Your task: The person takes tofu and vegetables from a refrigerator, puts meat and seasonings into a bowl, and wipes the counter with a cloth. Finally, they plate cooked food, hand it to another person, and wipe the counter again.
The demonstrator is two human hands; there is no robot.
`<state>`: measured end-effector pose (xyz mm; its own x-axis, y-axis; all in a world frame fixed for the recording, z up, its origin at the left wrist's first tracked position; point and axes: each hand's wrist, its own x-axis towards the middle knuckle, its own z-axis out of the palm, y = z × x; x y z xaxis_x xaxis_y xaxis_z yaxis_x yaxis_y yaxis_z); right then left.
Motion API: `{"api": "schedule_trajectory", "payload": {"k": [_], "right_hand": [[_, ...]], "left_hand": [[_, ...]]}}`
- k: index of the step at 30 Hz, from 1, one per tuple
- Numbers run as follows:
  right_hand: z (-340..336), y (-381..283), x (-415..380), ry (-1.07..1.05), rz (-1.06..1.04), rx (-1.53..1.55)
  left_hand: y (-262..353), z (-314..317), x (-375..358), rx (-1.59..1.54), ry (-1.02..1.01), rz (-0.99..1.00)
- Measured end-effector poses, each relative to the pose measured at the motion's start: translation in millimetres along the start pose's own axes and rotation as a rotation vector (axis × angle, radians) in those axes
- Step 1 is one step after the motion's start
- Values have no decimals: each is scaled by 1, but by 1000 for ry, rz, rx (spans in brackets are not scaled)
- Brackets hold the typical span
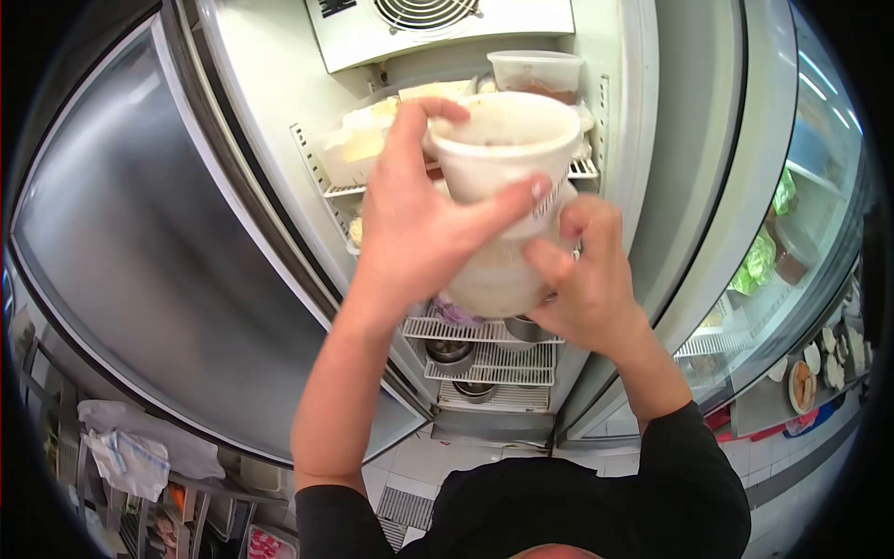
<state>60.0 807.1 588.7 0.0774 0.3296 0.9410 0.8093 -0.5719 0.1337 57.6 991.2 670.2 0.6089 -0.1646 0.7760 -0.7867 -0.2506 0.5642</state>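
My left hand is wrapped around an open white tub, its fingers over the rim and its thumb pressed on the side below dark printed lettering. Under that tub is a cloudy, translucent container, overlapped by the tub's base. My right hand grips the right side of this lower container with bent fingers. Both containers are held up in front of the open fridge. Only a little of the white tub's inside shows, pale and smeared.
Wire shelves inside the fridge hold metal bowls and a clear tub with brown contents. A fridge door stands open at the left. At the right is a glass door with green leaves behind it.
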Motion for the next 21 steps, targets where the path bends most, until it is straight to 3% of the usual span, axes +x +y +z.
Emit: {"api": "schedule_trajectory", "payload": {"k": [2,6,8,12,14,18,21], "right_hand": [[6,2,23,43,8,25],[8,11,46,37,-2,-59],[7,12,43,55,-9,-118],[4,9,18,27,27,-263],[4,8,0,-3,34,-310],[9,-1,-31,-88,128,-362],[16,2,-52,-139,160,-396]], "left_hand": [[16,-20,25,134,-76,-40],[5,-67,64,34,-300,47],[-7,-97,80,340,-207,165],[-36,-137,113,138,-184,76],[-68,-144,139,170,-246,-94],[-144,-114,185,505,-595,-180],[-135,-94,190,631,-722,-393]]}}
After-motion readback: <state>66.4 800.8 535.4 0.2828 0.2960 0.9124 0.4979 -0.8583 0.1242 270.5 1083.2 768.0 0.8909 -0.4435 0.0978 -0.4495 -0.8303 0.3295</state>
